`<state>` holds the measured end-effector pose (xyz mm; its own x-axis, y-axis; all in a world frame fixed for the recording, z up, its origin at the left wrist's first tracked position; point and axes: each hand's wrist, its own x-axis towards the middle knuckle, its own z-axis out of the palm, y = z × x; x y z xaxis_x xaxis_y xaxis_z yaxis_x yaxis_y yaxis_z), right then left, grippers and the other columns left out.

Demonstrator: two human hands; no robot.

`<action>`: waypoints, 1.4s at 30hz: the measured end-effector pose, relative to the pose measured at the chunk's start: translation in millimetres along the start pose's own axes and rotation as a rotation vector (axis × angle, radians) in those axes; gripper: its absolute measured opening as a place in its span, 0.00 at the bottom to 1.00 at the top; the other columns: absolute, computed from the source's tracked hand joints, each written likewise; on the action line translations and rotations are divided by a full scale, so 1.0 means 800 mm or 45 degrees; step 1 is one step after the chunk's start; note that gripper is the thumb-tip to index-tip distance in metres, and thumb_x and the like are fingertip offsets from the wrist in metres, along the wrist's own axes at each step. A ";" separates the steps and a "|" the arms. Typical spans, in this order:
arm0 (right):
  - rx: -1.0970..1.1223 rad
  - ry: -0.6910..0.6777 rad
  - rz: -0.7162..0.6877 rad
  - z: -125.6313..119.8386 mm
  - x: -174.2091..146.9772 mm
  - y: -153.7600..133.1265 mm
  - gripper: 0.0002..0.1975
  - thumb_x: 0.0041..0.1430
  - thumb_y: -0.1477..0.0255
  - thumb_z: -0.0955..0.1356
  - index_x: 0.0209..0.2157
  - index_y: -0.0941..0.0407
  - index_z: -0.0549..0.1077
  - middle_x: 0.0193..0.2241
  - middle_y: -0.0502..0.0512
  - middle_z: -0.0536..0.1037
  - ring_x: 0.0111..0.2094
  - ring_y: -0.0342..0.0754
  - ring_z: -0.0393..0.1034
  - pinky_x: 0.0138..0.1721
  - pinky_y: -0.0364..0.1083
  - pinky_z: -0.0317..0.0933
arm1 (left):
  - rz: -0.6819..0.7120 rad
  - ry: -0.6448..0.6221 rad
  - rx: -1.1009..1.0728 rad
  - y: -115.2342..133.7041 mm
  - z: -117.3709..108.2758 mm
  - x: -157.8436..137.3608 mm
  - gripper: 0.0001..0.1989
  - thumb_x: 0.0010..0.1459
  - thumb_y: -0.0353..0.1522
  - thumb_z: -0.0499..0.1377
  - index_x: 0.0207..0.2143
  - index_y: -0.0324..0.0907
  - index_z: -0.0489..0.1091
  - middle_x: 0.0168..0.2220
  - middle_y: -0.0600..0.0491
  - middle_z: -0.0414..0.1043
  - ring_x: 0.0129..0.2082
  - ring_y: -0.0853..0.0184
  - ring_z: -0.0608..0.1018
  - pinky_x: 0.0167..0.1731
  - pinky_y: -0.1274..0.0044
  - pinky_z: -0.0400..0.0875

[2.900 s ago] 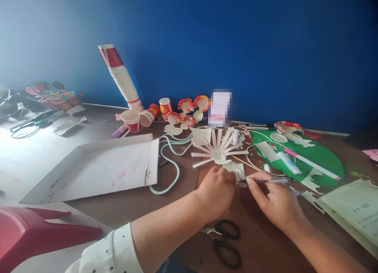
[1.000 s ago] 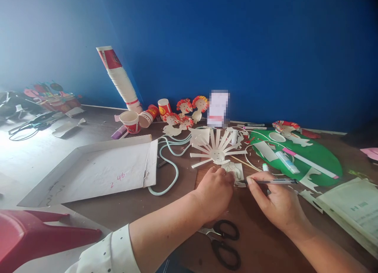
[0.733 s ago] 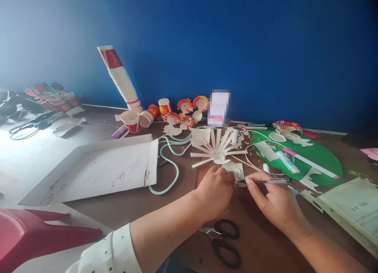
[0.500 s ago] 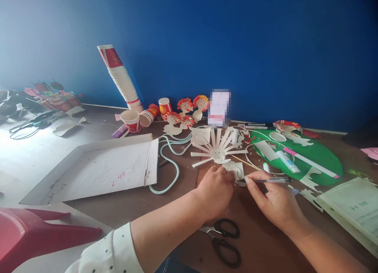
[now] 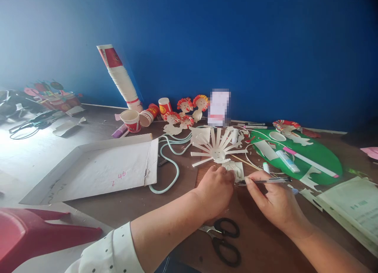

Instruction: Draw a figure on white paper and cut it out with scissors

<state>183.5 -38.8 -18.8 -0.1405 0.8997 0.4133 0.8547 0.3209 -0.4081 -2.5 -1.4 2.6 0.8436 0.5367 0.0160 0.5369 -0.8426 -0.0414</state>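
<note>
My right hand (image 5: 276,200) pinches a pen (image 5: 265,180) with a clear barrel. Its dark tip points left, at a small white paper piece (image 5: 238,169) that bears drawn lines. Against the lower left side of that piece, my left hand (image 5: 215,192) is curled and holds it down; the fingertips are partly hidden. Just beyond lies a cut paper cup (image 5: 217,154), its white strips fanned out around a drawn face. Black-handled scissors (image 5: 226,241) rest on the table below my left hand.
A shallow white cardboard box lid (image 5: 100,170) and a pale cord (image 5: 165,190) lie to the left. Paper cups (image 5: 131,121) and red-fringed paper figures (image 5: 186,105) stand near the blue wall. On the right are a green sheet (image 5: 327,162), markers and a booklet (image 5: 354,210).
Both hands stay in nearly the same place. The pen and right hand show only a very slight shift over the paper piece.
</note>
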 end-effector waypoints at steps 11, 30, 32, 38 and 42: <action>0.009 0.009 0.005 -0.002 -0.003 -0.001 0.08 0.61 0.67 0.62 0.31 0.54 0.67 0.24 0.49 0.76 0.27 0.47 0.73 0.29 0.43 0.62 | 0.007 -0.013 -0.008 -0.001 -0.002 0.000 0.13 0.53 0.35 0.56 0.38 0.37 0.72 0.45 0.46 0.67 0.44 0.60 0.66 0.46 0.70 0.61; 0.035 0.170 -0.053 -0.001 -0.003 0.000 0.05 0.60 0.69 0.63 0.31 0.54 0.68 0.27 0.50 0.75 0.29 0.47 0.72 0.32 0.43 0.62 | 0.007 -0.042 0.036 0.002 -0.003 0.000 0.14 0.52 0.37 0.57 0.37 0.37 0.72 0.45 0.45 0.67 0.43 0.60 0.66 0.46 0.69 0.60; 0.047 0.158 -0.057 -0.001 -0.002 0.000 0.05 0.60 0.69 0.63 0.31 0.54 0.68 0.26 0.50 0.75 0.28 0.46 0.71 0.32 0.43 0.62 | 0.011 -0.059 0.036 0.002 -0.005 0.000 0.15 0.52 0.38 0.57 0.37 0.37 0.72 0.46 0.45 0.66 0.44 0.60 0.66 0.47 0.69 0.60; 0.070 0.054 -0.004 -0.001 -0.004 0.001 0.06 0.61 0.68 0.63 0.31 0.54 0.68 0.26 0.50 0.75 0.28 0.47 0.72 0.31 0.43 0.62 | 0.003 -0.076 0.033 0.002 -0.008 -0.001 0.14 0.54 0.38 0.56 0.38 0.38 0.72 0.46 0.45 0.66 0.45 0.60 0.66 0.47 0.69 0.60; 0.081 0.011 0.029 0.001 -0.004 0.001 0.07 0.61 0.67 0.62 0.31 0.54 0.68 0.25 0.50 0.75 0.27 0.47 0.71 0.31 0.44 0.62 | 0.010 -0.073 0.032 0.001 -0.006 0.000 0.15 0.52 0.39 0.57 0.38 0.37 0.72 0.46 0.46 0.67 0.44 0.60 0.66 0.47 0.69 0.60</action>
<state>184.5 -41.4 -21.0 -0.1168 0.9046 0.4099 0.8240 0.3187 -0.4684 -2.0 -2.8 7.0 0.8457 0.5321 -0.0414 0.5290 -0.8460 -0.0661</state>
